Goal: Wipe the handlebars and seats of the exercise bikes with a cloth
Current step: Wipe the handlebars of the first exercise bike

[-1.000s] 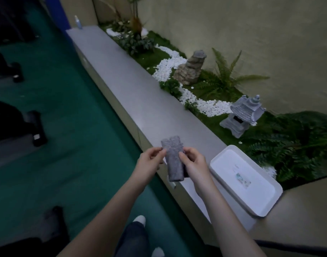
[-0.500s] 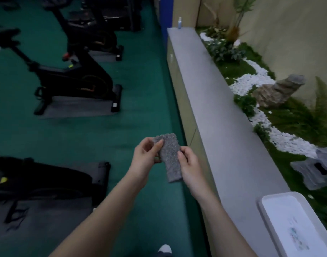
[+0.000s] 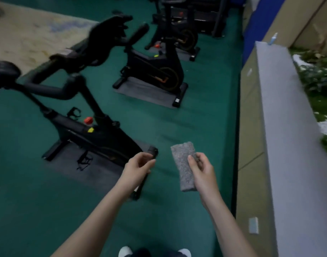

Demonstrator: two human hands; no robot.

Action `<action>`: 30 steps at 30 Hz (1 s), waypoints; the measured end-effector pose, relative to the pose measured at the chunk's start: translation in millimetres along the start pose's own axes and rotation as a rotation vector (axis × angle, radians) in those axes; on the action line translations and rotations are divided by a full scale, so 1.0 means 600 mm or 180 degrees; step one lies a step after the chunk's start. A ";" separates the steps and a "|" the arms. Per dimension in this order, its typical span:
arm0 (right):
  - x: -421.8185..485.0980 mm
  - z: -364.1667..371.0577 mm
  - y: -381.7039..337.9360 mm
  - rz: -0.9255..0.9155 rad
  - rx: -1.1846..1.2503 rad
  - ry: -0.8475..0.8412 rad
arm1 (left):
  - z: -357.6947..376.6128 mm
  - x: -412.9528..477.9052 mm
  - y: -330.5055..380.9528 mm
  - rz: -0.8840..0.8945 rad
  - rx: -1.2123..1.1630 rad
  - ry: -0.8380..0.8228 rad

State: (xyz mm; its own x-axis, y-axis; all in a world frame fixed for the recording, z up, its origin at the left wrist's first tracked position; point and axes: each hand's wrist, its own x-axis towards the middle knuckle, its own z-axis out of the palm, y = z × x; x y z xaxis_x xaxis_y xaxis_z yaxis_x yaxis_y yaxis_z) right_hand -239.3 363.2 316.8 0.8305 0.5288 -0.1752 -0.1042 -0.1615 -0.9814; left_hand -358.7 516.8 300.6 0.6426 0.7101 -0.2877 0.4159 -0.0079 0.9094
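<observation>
Closest in, two white shoe tips (image 3: pixel 125 251) show at the bottom edge on the green floor (image 3: pixel 196 115). Above them both forearms reach forward. The right hand (image 3: pixel 202 168) pinches a folded grey cloth (image 3: pixel 184 166) along its right edge, thumb on the front face, so the cloth stands upright and clear of everything else. The left hand (image 3: pixel 138 166) is just beside it but apart, fingers loosely curled and holding nothing.

The cloth looks soft, light and fuzzy, thick enough in its fold to keep its shape. It should handle best laid flat across the palm, fingers spread behind it, so it can wrap a round bar without unfolding.

Past the hands stands the nearest exercise bike (image 3: pixel 88 130) on a dark mat, its seat (image 3: pixel 3 73) at far left and its handlebars (image 3: pixel 110 32) raised behind. No wiping has begun, by the look of it. A second bike (image 3: pixel 159 71) stands further on, and a long grey surface (image 3: pixel 292 145) runs along the right.
</observation>
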 end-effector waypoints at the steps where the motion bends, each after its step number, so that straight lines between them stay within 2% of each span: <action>1: -0.007 0.044 -0.004 -0.0016 -0.0079 -0.0116 | -0.055 -0.009 -0.024 -0.0005 0.0235 0.0130; 4: -0.005 0.087 -0.014 -0.0282 -0.0340 -0.0151 | -0.130 -0.017 -0.042 0.0144 0.0955 0.0228; 8: -0.033 0.208 -0.017 -0.0635 -0.0852 -0.0429 | -0.259 -0.048 -0.101 0.0115 0.1370 0.0501; 13: -0.066 0.343 -0.004 -0.0781 -0.1117 -0.0700 | -0.376 -0.095 -0.179 0.0045 0.1490 0.0707; 19: -0.081 0.462 0.000 -0.0664 -0.1316 -0.1276 | -0.469 -0.131 -0.229 -0.0156 0.1676 0.0900; 30: -0.023 0.665 -0.003 -0.0735 -0.1414 -0.2004 | -0.598 -0.080 -0.270 -0.0662 0.2196 0.1019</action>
State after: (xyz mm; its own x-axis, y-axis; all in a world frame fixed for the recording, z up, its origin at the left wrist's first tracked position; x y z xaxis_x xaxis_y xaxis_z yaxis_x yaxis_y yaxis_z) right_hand -469.3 688.8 289.2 0.3262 0.9385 -0.1133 0.3700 -0.2370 -0.8983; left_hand -687.5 736.6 275.1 0.3349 0.9123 -0.2357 0.8800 -0.2134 0.4244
